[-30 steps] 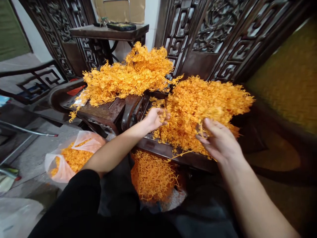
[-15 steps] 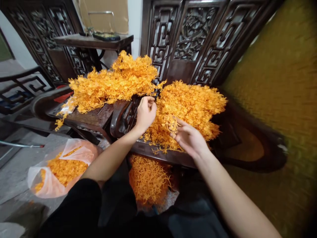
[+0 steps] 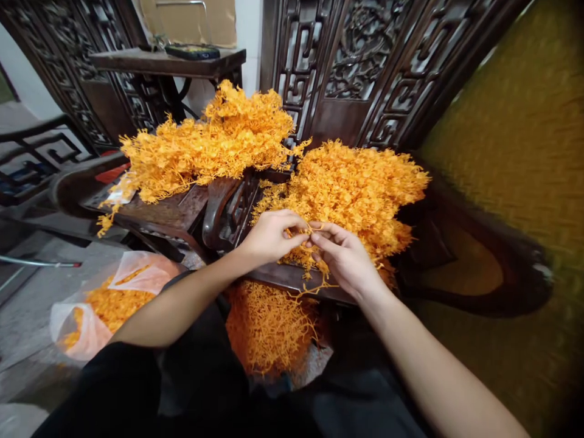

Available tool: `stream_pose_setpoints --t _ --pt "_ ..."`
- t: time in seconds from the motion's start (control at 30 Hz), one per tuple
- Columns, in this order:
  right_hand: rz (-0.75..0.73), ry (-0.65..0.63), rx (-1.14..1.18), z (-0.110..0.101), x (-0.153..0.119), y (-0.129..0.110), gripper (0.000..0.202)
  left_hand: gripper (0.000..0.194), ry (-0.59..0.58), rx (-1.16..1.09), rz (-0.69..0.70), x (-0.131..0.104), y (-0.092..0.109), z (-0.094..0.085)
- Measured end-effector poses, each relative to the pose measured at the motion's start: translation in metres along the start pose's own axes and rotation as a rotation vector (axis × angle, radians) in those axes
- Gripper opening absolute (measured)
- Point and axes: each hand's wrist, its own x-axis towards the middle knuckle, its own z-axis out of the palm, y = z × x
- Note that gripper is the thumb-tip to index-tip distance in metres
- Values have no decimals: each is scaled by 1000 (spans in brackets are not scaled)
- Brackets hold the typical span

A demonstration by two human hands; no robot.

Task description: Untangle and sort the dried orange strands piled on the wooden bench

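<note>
My left hand point(image 3: 274, 237) and my right hand point(image 3: 345, 260) meet fingertip to fingertip, both pinching a thin orange branching sprig point(image 3: 314, 289) that looks like plastic. Part of the sprig hangs below my right fingers; the rest is hidden in the grip. Right behind the hands lies a large heap of frilly orange sprigs point(image 3: 356, 188) on a dark wooden seat. Below the seat's front edge, between my legs, is a mass of bare orange twiggy stems point(image 3: 269, 328).
Another orange heap point(image 3: 205, 146) covers the wooden surface to the left. On the floor at left, an open pinkish plastic bag point(image 3: 148, 274) holds small orange pieces. A carved wooden armrest point(image 3: 219, 213) separates the two heaps. Behind stands a small dark table point(image 3: 132, 61) with a black tray-like item.
My left hand has come down and right from the heap's edge to join my right hand. Both now pinch the sprig, which earlier only my right hand held.
</note>
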Motion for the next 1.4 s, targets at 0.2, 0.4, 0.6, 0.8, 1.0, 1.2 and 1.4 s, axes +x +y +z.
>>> stream_pose_setpoints --t 0.2,0.4,0.6,0.8,1.0,1.2,1.4 --pt "-179 -46 -237 5 -6 -5 52 23 -32 -590 -368 2 8 -7" --pt "-395 16 -560 5 -7 -5 33 21 -183 -559 -339 -1 6 -12" --pt "-569 5 -978 -2 -11 -5 34 19 -120 -195 -280 -11 10 -8" --pt "-704 -135 -1213 -13 -15 -19 36 20 -39 -192 -348 -10 18 -9" --pt "-856 -144 -1520 -13 -17 -19 14 22 -303 214 -163 -12 29 -4" --pt "-827 6 -1745 -41 -12 -27 17 25 -450 473 -208 -17 31 -5" --pt "-525 253 -1080 -93 -2 -38 20 22 -256 -81 -462 0 1 -19"
